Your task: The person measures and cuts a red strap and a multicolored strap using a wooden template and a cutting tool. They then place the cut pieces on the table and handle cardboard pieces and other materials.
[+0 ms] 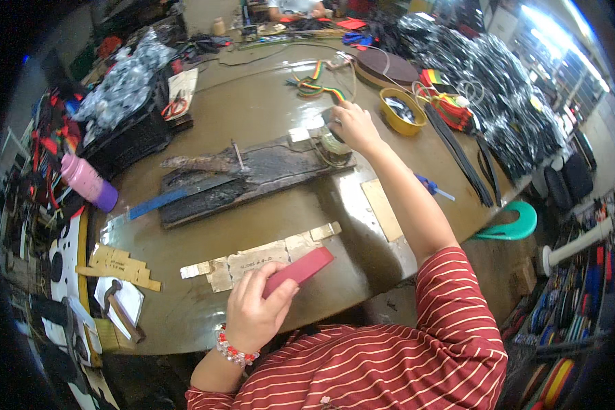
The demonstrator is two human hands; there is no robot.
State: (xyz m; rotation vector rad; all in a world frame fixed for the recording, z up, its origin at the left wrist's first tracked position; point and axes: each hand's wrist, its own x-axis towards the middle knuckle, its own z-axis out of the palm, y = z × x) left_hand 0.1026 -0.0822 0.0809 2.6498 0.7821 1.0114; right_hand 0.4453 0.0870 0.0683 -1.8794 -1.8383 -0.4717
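My left hand (256, 304) is closed around a flat red rectangular piece (307, 268); its material I cannot tell. It is held just over a long stepped cardboard template (260, 260) lying on the table. My right hand (354, 127) reaches far forward with fingers bent over a small round pale container (334, 145). Something dark shows at those fingertips, but its kind is unclear. The container stands at the right end of a dark, worn wooden board (273, 179). On the board's left part lie a blue-ended metal ruler (158, 206) and an upright thin spike (238, 156).
A pink-purple bottle (89, 182) and a hammer (121, 311) are at the left. Right of my reaching arm sit a yellow bowl (403, 123) and black straps (462, 156). Striped ribbon (316, 83) lies farther back. A person (296, 9) is at the far end.
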